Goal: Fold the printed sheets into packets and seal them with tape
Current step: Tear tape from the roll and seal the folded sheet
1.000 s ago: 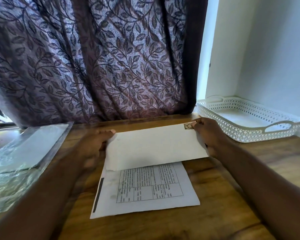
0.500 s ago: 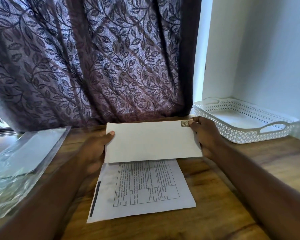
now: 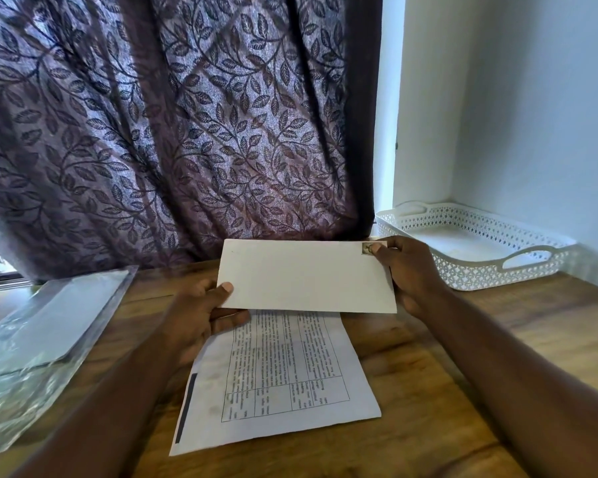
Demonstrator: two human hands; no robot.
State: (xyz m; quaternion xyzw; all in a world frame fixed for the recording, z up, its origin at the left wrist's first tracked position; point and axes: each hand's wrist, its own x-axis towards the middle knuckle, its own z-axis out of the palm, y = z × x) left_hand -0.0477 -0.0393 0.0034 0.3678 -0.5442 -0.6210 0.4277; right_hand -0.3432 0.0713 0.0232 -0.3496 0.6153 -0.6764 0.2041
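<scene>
A white folded packet (image 3: 304,276), envelope-shaped with a small stamp-like mark at its top right corner, is held up above the table. My left hand (image 3: 201,310) pinches its lower left corner with thumb on the front. My right hand (image 3: 406,270) grips its right end, thumb by the mark. Below it a printed sheet (image 3: 280,377) with a text table and a black bar lies flat on the wooden table (image 3: 446,391); its far edge is hidden behind the packet.
A clear plastic sleeve with papers (image 3: 38,336) lies at the left of the table. A white perforated tray (image 3: 477,250) with handles stands at the back right against the wall. A leaf-patterned curtain (image 3: 173,132) hangs behind the table.
Both hands have lifted the white packet higher off the printed sheet and raised it more upright. The sheet stays on the table.
</scene>
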